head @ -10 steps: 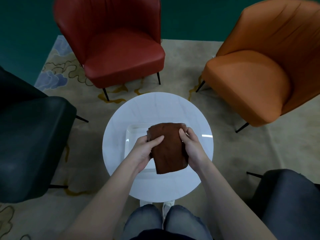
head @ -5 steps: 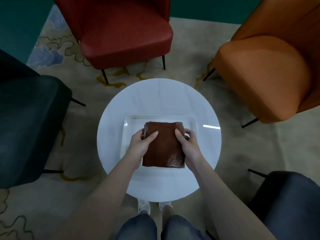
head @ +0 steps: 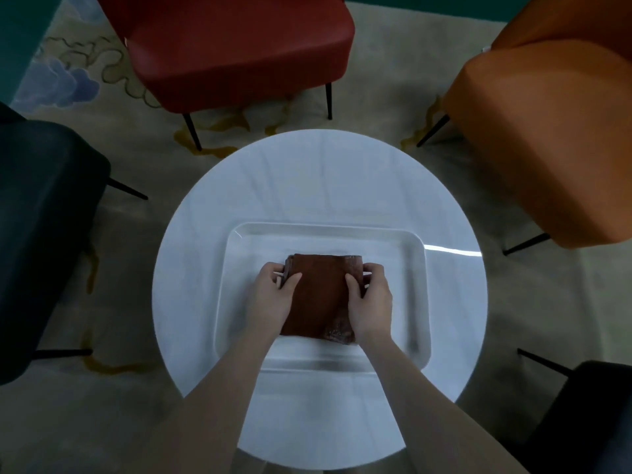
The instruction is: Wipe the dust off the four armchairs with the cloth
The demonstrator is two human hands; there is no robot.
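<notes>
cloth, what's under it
Under the cloth is a white tray, which sits on the round table. The part of the tray directly beneath the cloth is covered, so anything there is hidden.

The brown cloth [head: 319, 295], tilted and overhanging the white tray's [head: 415, 302] near rim a second ago, now lies square inside it. The view has tipped down: the round table [head: 318, 179] fills mid-frame, the jeans gone from the bottom edge.

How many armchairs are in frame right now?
4: red armchair top centre, orange armchair upper right, black armchair at left, dark armchair lower right corner. All are partly cut off by the frame.
</notes>
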